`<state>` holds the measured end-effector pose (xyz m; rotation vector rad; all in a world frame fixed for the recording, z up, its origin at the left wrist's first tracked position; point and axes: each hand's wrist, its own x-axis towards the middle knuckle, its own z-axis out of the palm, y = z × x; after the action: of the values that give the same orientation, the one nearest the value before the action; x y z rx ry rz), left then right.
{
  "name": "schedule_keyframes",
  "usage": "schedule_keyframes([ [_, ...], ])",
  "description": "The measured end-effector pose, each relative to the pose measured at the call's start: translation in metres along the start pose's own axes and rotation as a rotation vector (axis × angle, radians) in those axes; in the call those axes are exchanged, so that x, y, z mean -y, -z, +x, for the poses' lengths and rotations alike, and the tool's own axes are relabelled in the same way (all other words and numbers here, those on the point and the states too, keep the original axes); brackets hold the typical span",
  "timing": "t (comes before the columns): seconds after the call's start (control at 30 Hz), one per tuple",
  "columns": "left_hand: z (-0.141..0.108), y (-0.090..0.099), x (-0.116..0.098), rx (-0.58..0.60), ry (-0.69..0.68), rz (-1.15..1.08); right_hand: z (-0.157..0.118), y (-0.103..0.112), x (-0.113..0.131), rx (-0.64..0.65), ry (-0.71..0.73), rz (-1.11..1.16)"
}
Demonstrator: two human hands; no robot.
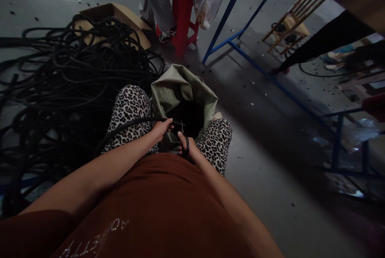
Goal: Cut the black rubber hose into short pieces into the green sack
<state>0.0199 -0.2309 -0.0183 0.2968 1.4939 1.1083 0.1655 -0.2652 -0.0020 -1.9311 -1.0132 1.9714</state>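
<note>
Between my knees stands a green woven sack (207, 93) with its mouth open and a dark inside. My left hand (162, 128) is closed around a black rubber hose (135, 121), near the hose's end, above the sack's near side. The hose runs back over my left thigh. In my right hand (187, 145) is a pair of scissors (187, 142) with black handles, its blades pointing away from me close to the hose end. Whether the blades touch the hose I cannot tell. What lies inside the sack is too dark to make out.
A large tangle of black hose (75, 65) covers the floor at left, partly over a cardboard box (132, 21). Ahead, a person in grey trousers (162, 1) sits on a red stool (182, 17). A blue metal frame (222, 19) and a wooden chair (293, 21) stand to the right.
</note>
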Motion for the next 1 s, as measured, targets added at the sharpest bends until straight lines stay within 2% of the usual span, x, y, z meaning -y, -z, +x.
schedule_keyframes([
  [0.33,0.0035,0.0007,0.0026,-0.023,0.027,0.011,-0.0065,-0.0013,0.0011,-0.032,0.045,-0.044],
  [0.63,0.0075,0.0009,0.0011,-0.032,0.038,0.001,-0.0053,0.0000,0.0024,-0.089,-0.014,0.045],
  [0.77,0.0075,0.0013,-0.0010,-0.038,0.034,-0.006,-0.0043,0.0004,0.0006,-0.043,-0.036,0.090],
  [1.0,0.0050,0.0022,-0.0042,-0.045,0.022,-0.046,-0.0033,-0.0007,-0.0039,0.067,0.000,0.027],
])
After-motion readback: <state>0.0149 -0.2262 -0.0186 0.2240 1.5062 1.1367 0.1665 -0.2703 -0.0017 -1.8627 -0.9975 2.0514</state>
